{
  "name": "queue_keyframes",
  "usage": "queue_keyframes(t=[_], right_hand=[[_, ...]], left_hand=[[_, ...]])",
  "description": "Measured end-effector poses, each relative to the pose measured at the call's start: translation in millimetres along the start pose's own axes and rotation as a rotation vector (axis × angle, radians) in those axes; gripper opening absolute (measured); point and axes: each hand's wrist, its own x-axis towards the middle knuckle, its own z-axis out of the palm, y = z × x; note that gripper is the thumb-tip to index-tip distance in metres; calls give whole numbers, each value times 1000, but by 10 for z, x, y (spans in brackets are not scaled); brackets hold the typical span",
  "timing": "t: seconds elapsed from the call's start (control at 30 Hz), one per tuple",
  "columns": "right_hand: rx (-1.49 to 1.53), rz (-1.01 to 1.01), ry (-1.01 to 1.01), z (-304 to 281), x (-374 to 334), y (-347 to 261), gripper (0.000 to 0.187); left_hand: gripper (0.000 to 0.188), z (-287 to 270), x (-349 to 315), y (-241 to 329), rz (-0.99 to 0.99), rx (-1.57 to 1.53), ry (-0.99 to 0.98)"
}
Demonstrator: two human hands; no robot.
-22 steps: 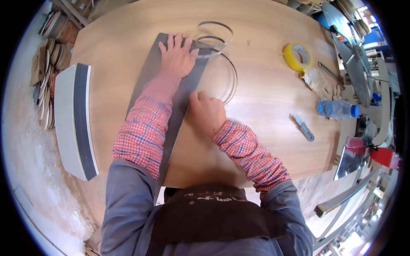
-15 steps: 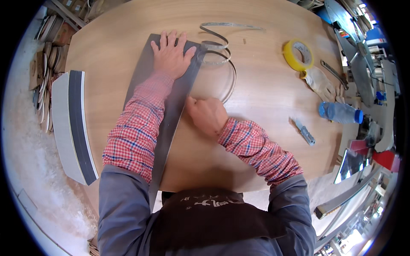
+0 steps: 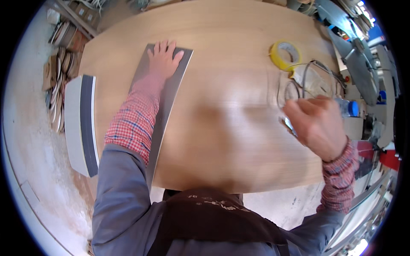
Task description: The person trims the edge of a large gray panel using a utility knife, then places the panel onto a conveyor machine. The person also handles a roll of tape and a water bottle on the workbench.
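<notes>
Beneath the left hand (image 3: 164, 59), flat and widely splayed, lay a long dark-grey flat board (image 3: 167, 97); well rightward, the blurred right hand (image 3: 315, 123) was closed on a thin dark curled strip (image 3: 303, 81), which looped just beyond it, near a round yellow tape roll (image 3: 277, 59).

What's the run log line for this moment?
left hand: flat on long grey panel | right hand: closed, blurred, apparently gripping thin looping strip | nearby: yellow tape roll, blue-capped bottle

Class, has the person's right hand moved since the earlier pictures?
Yes: the right hand has moved rightward across the table, away from the grey board.
</notes>
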Motion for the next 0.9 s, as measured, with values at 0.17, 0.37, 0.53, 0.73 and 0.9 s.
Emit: queue_keyframes(t=[0.17,0.37,0.53,0.73,0.9], right_hand=[[9,-154,152,288,129,-304,14],[87,-205,159,715,702,-722,13],[228,68,369,1537,782,-542,13],[416,161,114,2136,1037,-621,14],[200,90,155,2227,1160,-633,14]], left_hand=[[59,-115,113,218,54,-24,32],[58,-43,102,119,1,-95,-6],[61,-301,28,346,23,-41,-115],[62,-186,6,184,-6,-69,-60],[60,-192,-11,182,39,-51,4]])
